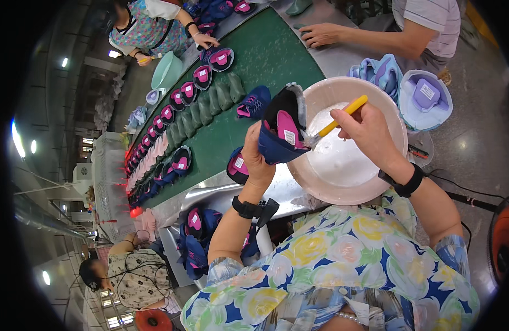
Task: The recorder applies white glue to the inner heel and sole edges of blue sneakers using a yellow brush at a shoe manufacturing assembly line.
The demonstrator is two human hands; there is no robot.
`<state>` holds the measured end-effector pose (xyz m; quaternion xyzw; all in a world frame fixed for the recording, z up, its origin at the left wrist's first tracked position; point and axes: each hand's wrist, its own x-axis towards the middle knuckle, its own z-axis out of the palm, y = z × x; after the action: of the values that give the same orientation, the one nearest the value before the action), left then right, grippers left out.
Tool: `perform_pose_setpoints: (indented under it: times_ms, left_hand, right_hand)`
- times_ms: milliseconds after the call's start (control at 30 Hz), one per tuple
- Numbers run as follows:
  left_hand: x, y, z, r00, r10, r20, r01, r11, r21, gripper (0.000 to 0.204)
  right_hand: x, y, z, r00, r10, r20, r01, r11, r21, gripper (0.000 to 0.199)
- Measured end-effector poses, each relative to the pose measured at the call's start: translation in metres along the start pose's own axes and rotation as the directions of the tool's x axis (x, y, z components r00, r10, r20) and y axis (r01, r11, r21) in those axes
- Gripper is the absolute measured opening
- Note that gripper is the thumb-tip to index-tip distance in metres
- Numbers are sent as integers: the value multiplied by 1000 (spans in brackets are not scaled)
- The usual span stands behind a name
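My left hand (pixel 258 157) is wrapped round a navy shoe upper (pixel 284 124) with a black lining and a pink insole, tilted with its opening toward me. Between the fingers of my right hand (pixel 370 132) is a brush (pixel 342 115) with a yellow handle. The brush's bristles touch the edge of the shoe upper, near its bottom right. Beneath both hands stands a wide pale pink basin (pixel 399 146) with white liquid in it. Another navy shoe upper (pixel 239 167) lies just left of my left wrist, partly hidden. A laced navy shoe (pixel 254 102) rests behind my left hand.
A green conveyor belt (pixel 221 135) carries rows of navy-and-pink uppers (pixel 202 77) and grey-green shoe lasts (pixel 213 102). Lilac and pale blue uppers (pixel 425 99) sit right of the basin. More navy uppers (pixel 196 243) are piled at lower left. Co-workers' hands (pixel 204 40) reach over the far side.
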<state>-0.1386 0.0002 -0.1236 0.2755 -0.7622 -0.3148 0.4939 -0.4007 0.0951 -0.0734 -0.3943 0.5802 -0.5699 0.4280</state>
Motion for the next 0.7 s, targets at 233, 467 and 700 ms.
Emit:
perform_pose_setpoints:
  times_ms: [233, 467, 700]
  left_hand:
    - [26, 18, -8, 998, -34, 54, 22, 977, 214, 49]
    - [8, 26, -19, 347, -722, 598, 829, -62, -556, 41]
    - [-26, 40, 10, 106, -579, 808, 780, -455, -429, 48]
  right_hand:
    - [-5, -7, -8, 997, -68, 40, 61, 989, 137, 28]
    - [-9, -1, -27, 846, -503, 177, 528, 837, -145, 20]
    - [-13, -10, 9, 553, -733, 397, 796, 605, 8, 22]
